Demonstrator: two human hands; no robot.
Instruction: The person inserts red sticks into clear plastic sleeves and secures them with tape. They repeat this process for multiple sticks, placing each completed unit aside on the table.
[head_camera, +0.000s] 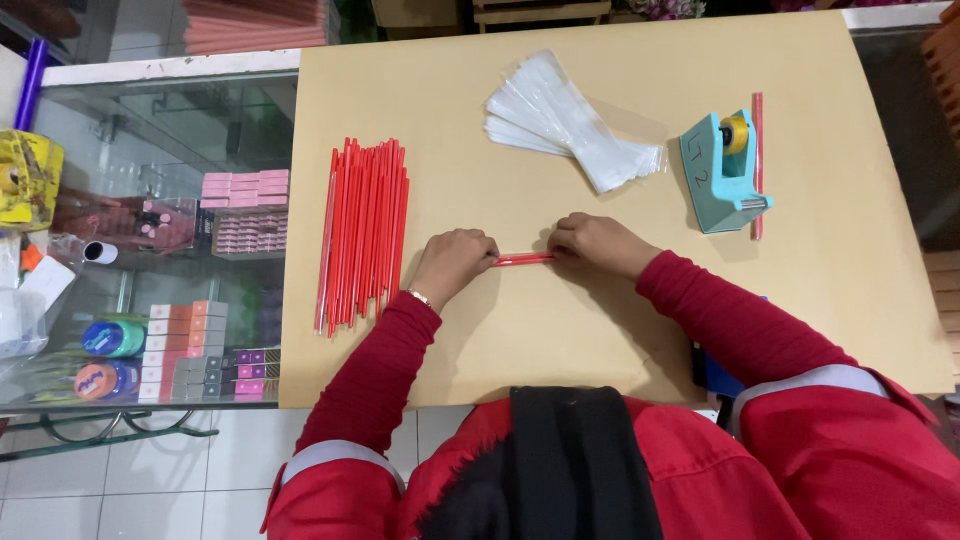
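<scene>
left hand (452, 262): pinched the left end of the red stick (523, 259)
right hand (597, 243): pinched its right end
red stick: lay flat mid-board (500, 340) — between stick bundle (362, 232) and tape dispenser (728, 172)
plastic sleeves (570, 122): near far edge

The person wears a red jacket (640, 470) with long red sleeves reaching the wrists. A grey band crosses each upper sleeve, at 7 and 4 o'clock. A black strip (580, 460) runs down the front at 6 o'clock. A thin bracelet (418, 296) circles the left wrist.
</scene>
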